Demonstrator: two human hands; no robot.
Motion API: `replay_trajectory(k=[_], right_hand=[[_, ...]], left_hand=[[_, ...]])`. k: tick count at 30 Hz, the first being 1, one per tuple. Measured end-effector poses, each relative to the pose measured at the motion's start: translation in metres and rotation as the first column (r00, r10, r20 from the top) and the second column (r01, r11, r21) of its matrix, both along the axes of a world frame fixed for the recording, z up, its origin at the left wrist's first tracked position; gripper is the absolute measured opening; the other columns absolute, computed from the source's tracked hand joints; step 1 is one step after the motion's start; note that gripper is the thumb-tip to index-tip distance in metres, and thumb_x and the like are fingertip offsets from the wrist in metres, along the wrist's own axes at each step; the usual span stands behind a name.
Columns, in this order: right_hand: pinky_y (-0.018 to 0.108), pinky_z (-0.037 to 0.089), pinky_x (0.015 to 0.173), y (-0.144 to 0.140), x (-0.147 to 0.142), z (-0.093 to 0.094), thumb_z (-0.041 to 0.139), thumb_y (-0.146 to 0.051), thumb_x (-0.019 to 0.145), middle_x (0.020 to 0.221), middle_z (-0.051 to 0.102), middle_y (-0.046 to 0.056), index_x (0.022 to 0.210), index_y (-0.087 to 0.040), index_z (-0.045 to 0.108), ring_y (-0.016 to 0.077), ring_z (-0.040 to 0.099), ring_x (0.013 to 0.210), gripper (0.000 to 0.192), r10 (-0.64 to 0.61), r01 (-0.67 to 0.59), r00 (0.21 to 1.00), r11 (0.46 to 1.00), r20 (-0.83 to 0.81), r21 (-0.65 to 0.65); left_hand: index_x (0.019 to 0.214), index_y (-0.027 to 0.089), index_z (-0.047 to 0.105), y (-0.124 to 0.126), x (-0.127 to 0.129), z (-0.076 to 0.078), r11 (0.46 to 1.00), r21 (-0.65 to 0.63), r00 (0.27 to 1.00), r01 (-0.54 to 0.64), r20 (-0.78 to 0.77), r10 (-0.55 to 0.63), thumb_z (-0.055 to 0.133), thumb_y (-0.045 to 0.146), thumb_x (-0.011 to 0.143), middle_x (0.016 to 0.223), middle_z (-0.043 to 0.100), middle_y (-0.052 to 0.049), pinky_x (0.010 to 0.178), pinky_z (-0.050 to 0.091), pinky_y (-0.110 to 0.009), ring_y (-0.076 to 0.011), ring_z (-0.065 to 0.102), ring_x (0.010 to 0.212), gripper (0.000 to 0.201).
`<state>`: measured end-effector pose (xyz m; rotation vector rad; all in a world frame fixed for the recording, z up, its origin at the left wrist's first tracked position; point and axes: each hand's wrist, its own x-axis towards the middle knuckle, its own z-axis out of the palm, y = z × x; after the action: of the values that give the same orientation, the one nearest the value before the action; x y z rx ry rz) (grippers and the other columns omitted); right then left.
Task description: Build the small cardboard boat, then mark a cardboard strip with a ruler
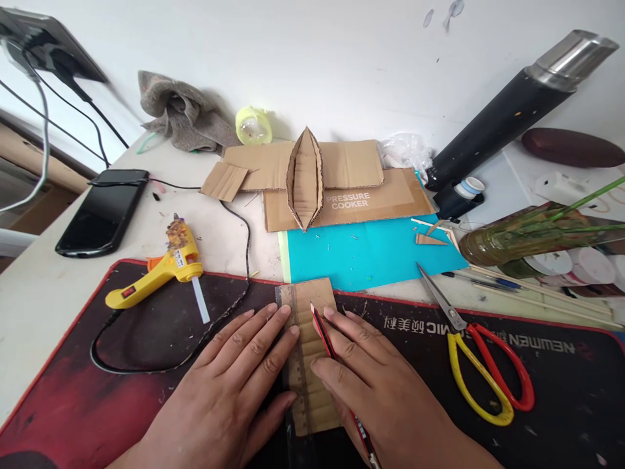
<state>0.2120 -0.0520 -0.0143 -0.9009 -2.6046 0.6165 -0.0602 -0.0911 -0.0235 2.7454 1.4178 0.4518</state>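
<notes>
A transparent ruler (pixel 299 374) lies lengthwise along the left part of a small cardboard piece (pixel 315 407). My left hand (pixel 227 378) rests flat with fingers extended, its fingertips pressing on the ruler's left side. In my right hand (pixel 374 368) is a red-and-black pencil (pixel 322 332), held between thumb and fingers. The pencil's tip points away from me, over the cardboard just right of the ruler. The lower edge of the cardboard shows between my two hands.
A yellow glue gun (pixel 163 267) and a phone (pixel 105 212) lie left. Scissors (pixel 469 345) are at right on the dark mat (pixel 405 352). Behind stands a cardboard boat shape (pixel 306 176) across cardboard strips, near a blue sheet (pixel 351 257) and a flask (pixel 508 124).
</notes>
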Motion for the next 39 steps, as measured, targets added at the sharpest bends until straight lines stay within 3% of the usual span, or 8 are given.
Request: replay_trajectory(k=[9,20,26,31,39], right_hand=[[0.055,0.048,0.136,-0.001,-0.002,0.003,0.056,-0.005,0.102,0.166,0.067,0.018,0.132,-0.016,0.076,0.0308,0.052,0.165,0.037,-0.003,0.003,1.0,1.0,-0.003,-0.021],[0.051,0.039,0.142,0.001,0.002,0.006,0.058,-0.009,0.106,0.172,0.062,0.017,0.134,-0.016,0.073,0.0266,0.043,0.171,0.033,0.024,-0.023,1.0,0.993,0.01,-0.12],[0.046,0.047,0.137,0.002,0.006,0.007,0.05,-0.012,0.114,0.154,0.076,0.018,0.13,-0.014,0.074,0.024,0.062,0.158,0.029,0.018,-0.023,0.993,0.999,-0.115,-0.042],[0.045,0.055,0.13,-0.005,0.003,0.007,0.055,-0.015,0.115,0.145,0.08,0.019,0.128,-0.012,0.077,0.0288,0.072,0.144,0.025,-0.019,0.026,0.991,0.998,-0.131,0.051],[0.045,0.061,0.124,-0.007,0.0,0.011,0.052,-0.014,0.116,0.136,0.083,0.019,0.132,-0.01,0.076,0.0296,0.076,0.135,0.03,-0.048,0.049,0.987,0.999,-0.153,0.005]], left_hand=[[0.163,0.017,0.062,-0.002,0.0,-0.004,0.999,-0.017,1.0,-0.03,0.009,0.03,0.064,0.033,0.11,0.171,0.063,-0.012,0.131,0.044,-0.045,-0.0316,0.06,0.156,0.056],[0.162,0.012,0.061,0.006,0.02,0.007,0.999,0.002,0.999,0.032,0.002,-0.032,0.058,0.038,0.114,0.165,0.067,-0.016,0.126,0.05,-0.045,-0.0319,0.063,0.153,0.055],[0.159,0.01,0.063,0.011,0.022,0.006,0.998,0.025,0.997,0.062,-0.041,-0.061,0.056,0.044,0.116,0.163,0.069,-0.016,0.122,0.052,-0.047,-0.0334,0.066,0.149,0.056],[0.158,0.009,0.063,0.012,0.022,0.006,0.997,0.036,0.997,0.073,-0.043,-0.072,0.055,0.043,0.117,0.161,0.071,-0.017,0.121,0.051,-0.048,-0.0339,0.066,0.147,0.055],[0.158,0.013,0.064,0.014,0.027,0.003,0.998,0.017,0.999,0.053,-0.014,-0.053,0.05,0.044,0.118,0.162,0.07,-0.016,0.125,0.048,-0.048,-0.0333,0.065,0.15,0.052]])
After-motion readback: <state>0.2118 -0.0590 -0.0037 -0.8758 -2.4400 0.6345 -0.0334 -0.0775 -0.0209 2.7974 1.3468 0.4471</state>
